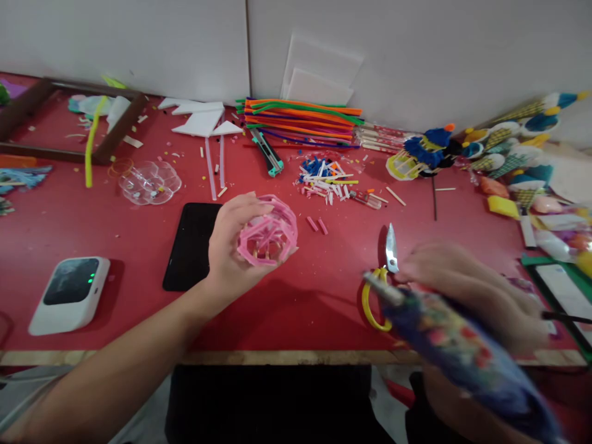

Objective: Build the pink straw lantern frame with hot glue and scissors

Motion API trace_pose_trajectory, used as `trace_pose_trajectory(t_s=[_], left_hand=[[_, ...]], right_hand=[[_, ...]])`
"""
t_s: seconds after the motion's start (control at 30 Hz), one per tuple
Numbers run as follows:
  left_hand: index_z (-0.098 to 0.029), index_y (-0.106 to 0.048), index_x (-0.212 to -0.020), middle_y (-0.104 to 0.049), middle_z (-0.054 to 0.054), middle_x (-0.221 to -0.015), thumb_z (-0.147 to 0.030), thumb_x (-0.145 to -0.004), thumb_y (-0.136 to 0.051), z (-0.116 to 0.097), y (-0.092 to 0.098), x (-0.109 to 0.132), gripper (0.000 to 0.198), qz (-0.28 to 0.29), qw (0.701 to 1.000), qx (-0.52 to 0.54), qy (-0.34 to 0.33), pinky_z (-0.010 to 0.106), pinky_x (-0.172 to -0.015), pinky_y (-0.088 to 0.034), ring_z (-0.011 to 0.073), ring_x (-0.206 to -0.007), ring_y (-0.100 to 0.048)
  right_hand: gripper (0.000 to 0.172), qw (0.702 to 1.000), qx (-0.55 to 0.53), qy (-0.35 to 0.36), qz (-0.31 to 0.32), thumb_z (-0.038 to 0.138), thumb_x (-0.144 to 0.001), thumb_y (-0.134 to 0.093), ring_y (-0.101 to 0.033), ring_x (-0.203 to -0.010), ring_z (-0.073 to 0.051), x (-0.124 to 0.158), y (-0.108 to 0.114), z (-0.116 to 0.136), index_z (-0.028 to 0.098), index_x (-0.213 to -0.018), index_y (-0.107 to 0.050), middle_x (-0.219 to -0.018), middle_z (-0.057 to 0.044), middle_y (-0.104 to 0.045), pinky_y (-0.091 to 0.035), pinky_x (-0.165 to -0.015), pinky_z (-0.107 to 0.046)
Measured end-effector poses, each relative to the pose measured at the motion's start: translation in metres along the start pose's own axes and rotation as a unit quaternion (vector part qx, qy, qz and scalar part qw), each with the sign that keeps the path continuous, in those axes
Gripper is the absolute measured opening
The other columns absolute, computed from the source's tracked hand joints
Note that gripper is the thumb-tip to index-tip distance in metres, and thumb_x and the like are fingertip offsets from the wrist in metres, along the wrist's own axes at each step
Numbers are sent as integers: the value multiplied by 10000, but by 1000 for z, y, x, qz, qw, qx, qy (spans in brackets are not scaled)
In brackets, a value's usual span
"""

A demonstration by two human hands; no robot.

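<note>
My left hand (234,243) is closed around a small pink cage-like frame (271,231), built of short fuzzy-looking pieces, its open end facing me. Blurred by motion, my right hand (476,290) grips a glue gun (457,339) with a metal nozzle and a blue, flower-patterned body. The nozzle points left, over the yellow-handled scissors (390,253) that lie on the red table. Two short pink pieces (317,225) rest between the hands. Beside my left hand, partly covered by it, lies a black phone (189,246).
Coloured pipe cleaners (303,120), a utility knife (267,153) and a pile of cut pieces (326,179) lie toward the wall. A white device (69,296), a clear flower-shaped tray (150,183) and a brown frame (124,123) are at left. Small figures (527,148) crowd the right.
</note>
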State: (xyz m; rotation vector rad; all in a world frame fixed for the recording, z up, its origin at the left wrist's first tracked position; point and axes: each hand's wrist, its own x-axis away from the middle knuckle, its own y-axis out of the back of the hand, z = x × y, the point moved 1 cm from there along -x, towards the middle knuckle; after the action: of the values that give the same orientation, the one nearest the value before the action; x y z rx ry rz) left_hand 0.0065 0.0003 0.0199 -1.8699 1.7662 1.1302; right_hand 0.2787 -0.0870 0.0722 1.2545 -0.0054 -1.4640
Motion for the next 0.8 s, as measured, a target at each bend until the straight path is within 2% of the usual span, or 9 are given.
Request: trace_pose_trajectory(t_s=[0.1,0.2,0.3,0.43,0.63,0.8], left_hand=[[-333,-640,-1189,-678,37,-1163,-340,-704,-910,0,8,-6,555,-11,997,-28,-71,578,-1109,-508,301,-1179,-651],[-337,-650,-1171,-679,34,-1130,-330,-724,-887,1,15,-10,506,-33,991,-50,-123,552,-1100,-517,285,-1124,-664],[-308,-653,-1177,-686,51,-1133,-341,-717,-886,4,15,-11,517,-33,985,-68,-158,544,-1065,-536,304,-1149,-653],[-346,-646,-1223,-693,49,-1157,-375,-772,-846,5,12,-8,494,-28,988,-84,-130,561,-1056,-530,311,-1154,-648],[-385,-666,-1198,-708,44,-1116,-345,-779,-849,-2,8,-3,460,-47,982,-141,-116,566,-1013,-558,323,-1156,-642],[-383,-678,-1161,-718,43,-1102,-371,-785,-842,-5,4,-2,410,-50,987,-125,-84,583,-1023,-560,327,-1136,-659]], right_hand=[[295,991,-56,115,29,264,-994,-530,-677,-715,-212,-13,-23,0,216,-1241,-684,-794,-37,-688,-565,-658,-395],[304,987,-80,134,32,212,-999,-501,-696,-756,-212,-14,-44,-3,185,-1255,-661,-812,-43,-707,-583,-665,-380],[286,985,-77,145,57,178,-984,-514,-702,-797,-210,-8,-55,-7,184,-1227,-664,-872,-58,-734,-579,-693,-383],[241,986,-56,138,78,191,-985,-508,-693,-824,-214,-4,-57,-11,185,-1164,-669,-906,-75,-733,-558,-701,-383],[218,987,-41,126,94,243,-999,-462,-681,-773,-206,-4,-58,-13,161,-1066,-653,-861,-88,-713,-569,-680,-365],[210,987,-41,123,96,252,-996,-445,-670,-750,-200,-6,-58,-13,173,-1046,-634,-836,-79,-701,-562,-657,-362]])
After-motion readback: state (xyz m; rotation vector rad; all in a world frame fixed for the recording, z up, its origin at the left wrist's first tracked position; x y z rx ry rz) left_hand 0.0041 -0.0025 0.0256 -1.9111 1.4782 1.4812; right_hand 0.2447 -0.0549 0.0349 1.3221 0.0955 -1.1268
